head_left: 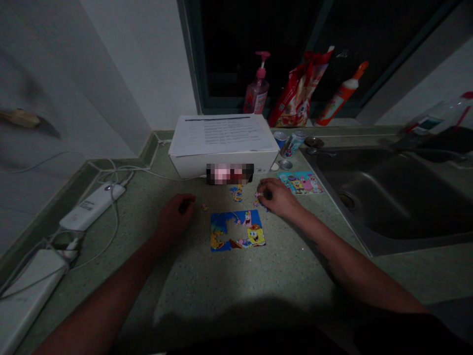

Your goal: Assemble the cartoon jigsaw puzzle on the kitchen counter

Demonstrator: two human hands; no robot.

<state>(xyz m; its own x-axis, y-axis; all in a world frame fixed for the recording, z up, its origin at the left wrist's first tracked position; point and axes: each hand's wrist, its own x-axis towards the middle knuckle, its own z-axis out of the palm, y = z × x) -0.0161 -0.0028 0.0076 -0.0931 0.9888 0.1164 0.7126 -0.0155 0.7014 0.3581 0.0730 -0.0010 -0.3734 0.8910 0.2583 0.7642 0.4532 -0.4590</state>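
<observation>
A small cartoon jigsaw puzzle (237, 230), partly assembled with a gap in its upper middle, lies on the speckled counter (229, 291). Loose pieces (237, 193) sit just beyond it. My left hand (174, 215) rests on the counter left of the puzzle, fingers curled under; whether it holds anything is hidden. My right hand (277, 197) lies to the puzzle's upper right, fingers bent down onto several loose pieces (258, 199). A printed reference picture (301, 182) lies right of that hand.
A white box (221, 148) topped with printed paper stands behind the puzzle. A steel sink (391, 197) fills the right. A pump bottle (256, 88), a red bag (297, 93) and an orange-capped bottle (342, 93) line the window sill. Power strips (92, 204) and cables lie left.
</observation>
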